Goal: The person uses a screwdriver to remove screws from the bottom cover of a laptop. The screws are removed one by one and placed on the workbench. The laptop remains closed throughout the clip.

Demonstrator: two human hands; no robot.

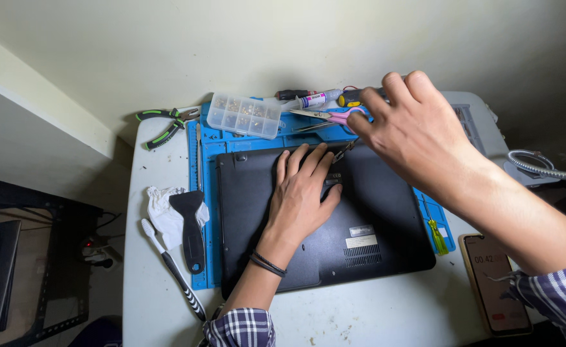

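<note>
The left hand (302, 193) lies flat, fingers spread, on the black laptop (321, 218), which rests bottom-up on a blue mat (206, 151) on the white worktop (148, 302). The right hand (411, 132) hovers over the laptop's far edge, pinching a small metal tool (342, 153) (too small to tell which kind). Pink scissors (324, 115), a clear parts box (244, 114) and pliers (164, 125) lie beyond.

Screwdriver (355, 97) tip hidden behind right hand (411, 128), laptop (385, 218) centre covered by left hand (302, 193), phone (496, 283) corner under sleeve
</note>
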